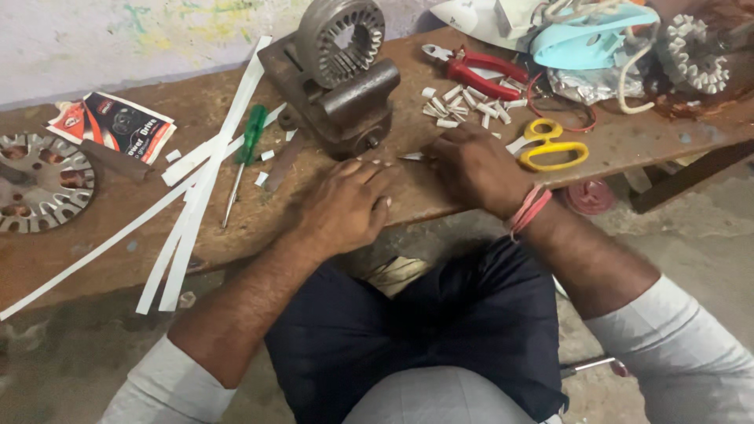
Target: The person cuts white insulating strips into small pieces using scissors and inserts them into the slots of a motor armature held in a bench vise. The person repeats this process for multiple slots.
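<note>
Worn wooden bench (471,196), heavy vise (338,94) gripping a round motor stator (342,31). Left hand (345,206) curled, knuckles up, on the bench edge. Right hand (471,169) pinches a small white paper piece (412,157) just beside the yellow scissors (550,145).

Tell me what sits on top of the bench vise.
A round grey motor stator with slotted inner teeth stands on the vise. Its lower edge is hidden by the vise body, so how it is gripped cannot be seen.
</note>
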